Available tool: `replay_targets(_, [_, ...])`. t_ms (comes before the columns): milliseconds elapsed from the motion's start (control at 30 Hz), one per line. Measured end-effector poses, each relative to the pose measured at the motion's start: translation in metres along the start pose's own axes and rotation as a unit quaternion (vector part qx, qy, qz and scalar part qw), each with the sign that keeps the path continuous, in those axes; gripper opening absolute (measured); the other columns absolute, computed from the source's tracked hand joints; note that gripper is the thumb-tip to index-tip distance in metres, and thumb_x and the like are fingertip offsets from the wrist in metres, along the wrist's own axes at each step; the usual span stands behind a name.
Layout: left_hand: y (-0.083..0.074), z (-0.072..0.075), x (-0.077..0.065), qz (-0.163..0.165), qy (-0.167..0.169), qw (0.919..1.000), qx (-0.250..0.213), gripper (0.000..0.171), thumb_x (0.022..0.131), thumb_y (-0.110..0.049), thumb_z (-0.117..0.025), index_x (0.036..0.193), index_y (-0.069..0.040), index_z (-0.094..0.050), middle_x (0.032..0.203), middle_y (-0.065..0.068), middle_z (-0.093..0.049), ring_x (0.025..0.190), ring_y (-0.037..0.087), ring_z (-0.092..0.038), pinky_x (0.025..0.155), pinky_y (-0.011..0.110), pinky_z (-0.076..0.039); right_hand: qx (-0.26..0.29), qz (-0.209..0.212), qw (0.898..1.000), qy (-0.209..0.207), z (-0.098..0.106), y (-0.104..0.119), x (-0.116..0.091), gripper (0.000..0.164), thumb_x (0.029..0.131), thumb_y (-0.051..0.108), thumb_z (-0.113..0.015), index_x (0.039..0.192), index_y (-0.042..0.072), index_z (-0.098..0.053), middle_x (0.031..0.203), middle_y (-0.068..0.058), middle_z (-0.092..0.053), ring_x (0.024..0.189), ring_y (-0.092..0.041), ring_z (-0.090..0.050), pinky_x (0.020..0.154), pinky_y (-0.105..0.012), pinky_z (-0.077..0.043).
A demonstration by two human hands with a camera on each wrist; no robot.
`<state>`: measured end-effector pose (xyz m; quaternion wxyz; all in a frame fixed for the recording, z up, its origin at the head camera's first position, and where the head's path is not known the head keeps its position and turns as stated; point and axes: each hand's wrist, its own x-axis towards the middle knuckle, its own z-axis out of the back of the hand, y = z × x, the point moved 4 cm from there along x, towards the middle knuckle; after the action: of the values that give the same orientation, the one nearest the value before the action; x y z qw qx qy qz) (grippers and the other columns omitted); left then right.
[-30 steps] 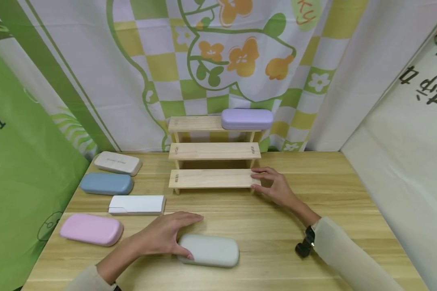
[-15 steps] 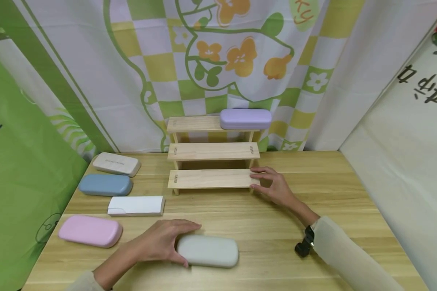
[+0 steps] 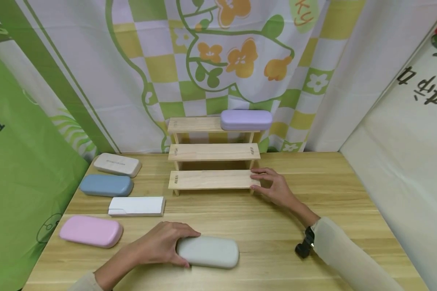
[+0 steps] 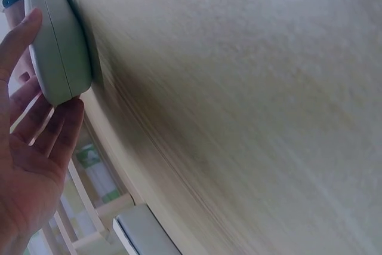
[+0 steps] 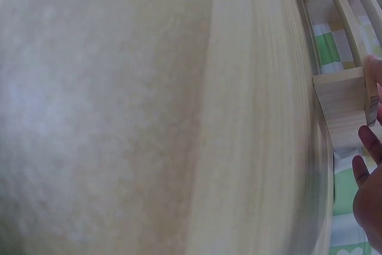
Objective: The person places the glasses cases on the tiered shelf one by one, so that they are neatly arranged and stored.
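Note:
A pale grey-green glasses case (image 3: 208, 251) lies on the table at the front. My left hand (image 3: 160, 244) grips its left end, thumb on the near side and fingers along the far side. In the left wrist view the case (image 4: 57, 40) shows its lid seam, with the thumb and fingertips at its edges. A three-step wooden display stand (image 3: 211, 179) stands at the back. My right hand (image 3: 274, 188) pinches the right end of its lowest step, thumb at the front edge. The right wrist view shows part of this hand (image 5: 369, 198) beside the step's end.
On the left of the table (image 3: 313, 258) lie a pink case (image 3: 91, 230), a white case (image 3: 136, 206), a blue case (image 3: 106, 185) and a cream case (image 3: 117, 164). A purple case (image 3: 246, 120) sits on the top step's right. Fabric curtains (image 3: 218, 68) surround the table.
My left fingers have come down from above the grey-green case to its far edge, and the thumb has slid to its near side. The right hand stays at the stand.

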<state>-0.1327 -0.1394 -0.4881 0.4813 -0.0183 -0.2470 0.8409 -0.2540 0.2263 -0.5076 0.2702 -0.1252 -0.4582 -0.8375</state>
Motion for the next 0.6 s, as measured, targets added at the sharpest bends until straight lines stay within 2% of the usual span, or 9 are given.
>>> replay_targets(167, [-0.0010, -0.0003, 0.0012, 0.001, 0.003, 1.0000, -0.001, 0.067, 0.076, -0.047, -0.095, 0.129, -0.013, -0.074, 0.121, -0.004, -0.076, 0.107, 0.009, -0.072, 0.087, 0.026, -0.060, 0.001, -0.005, 1.000, 0.002, -0.0001, 0.0011, -0.0002, 0.035, 0.086, 0.002, -0.087, 0.119, -0.002, -0.078, 0.134, -0.017, -0.071, 0.127, -0.040, -0.061, 0.110, -0.019, -0.040])
replay_targets(433, [-0.0016, -0.0005, 0.0020, -0.004, -0.008, 0.9999, -0.005, 0.066, 0.075, -0.040, -0.095, 0.129, -0.009, -0.074, 0.120, -0.002, -0.076, 0.107, 0.011, -0.072, 0.088, 0.026, -0.060, 0.001, 0.000, 1.000, -0.001, -0.0001, 0.0000, -0.0002, 0.034, 0.085, 0.003, -0.088, 0.117, -0.003, -0.078, 0.133, -0.017, -0.071, 0.126, -0.040, -0.062, 0.112, -0.031, -0.045])
replay_targets(600, [0.0016, -0.0001, 0.0035, -0.005, -0.020, 0.9998, -0.009, 0.065, 0.073, -0.037, -0.096, 0.127, -0.008, -0.075, 0.119, -0.001, -0.077, 0.107, 0.011, -0.073, 0.089, 0.026, -0.060, 0.005, 0.002, 1.000, -0.003, 0.0005, 0.0002, -0.0003, 0.034, 0.086, 0.002, -0.087, 0.117, -0.004, -0.078, 0.133, -0.018, -0.071, 0.126, -0.040, -0.062, 0.111, -0.029, -0.044])
